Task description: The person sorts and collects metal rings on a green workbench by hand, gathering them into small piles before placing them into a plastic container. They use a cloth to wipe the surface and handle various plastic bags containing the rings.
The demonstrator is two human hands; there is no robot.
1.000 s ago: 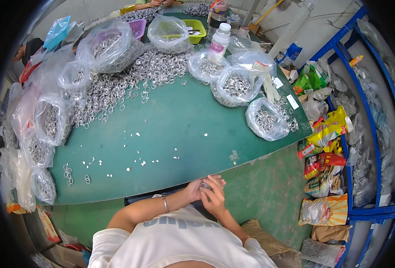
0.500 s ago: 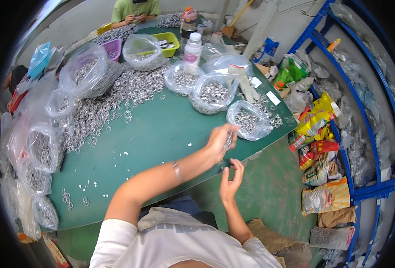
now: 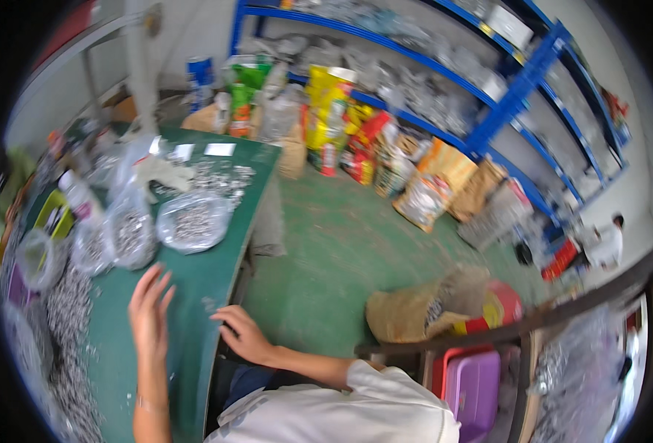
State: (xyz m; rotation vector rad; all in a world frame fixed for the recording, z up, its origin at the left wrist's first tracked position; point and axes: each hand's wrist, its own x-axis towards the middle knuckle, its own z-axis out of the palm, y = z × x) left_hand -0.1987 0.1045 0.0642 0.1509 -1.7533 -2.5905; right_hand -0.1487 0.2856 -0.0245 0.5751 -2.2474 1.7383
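Metal parts bag (image 3: 192,220) on green table, both hands empty.

Right hand (image 3: 243,334) rests at the near right edge of the green table (image 3: 193,295), fingers loosely curled and spread, palm down, gripping nothing; whether the fingertips touch the edge cannot be told because of blur. Left hand (image 3: 149,310) is over the tabletop just left of it, flat and fully open, fingers extended toward the far side, holding nothing. Beyond the left hand lies the clear plastic bag of small silvery metal parts, rounded and slack, mouth open upward. Two more such bags (image 3: 112,238) lie touching each other to its left. A loose heap of the same shiny parts (image 3: 64,325) runs along the left side of the table. On the floor to the right sits one crumpled brown sack (image 3: 415,310).
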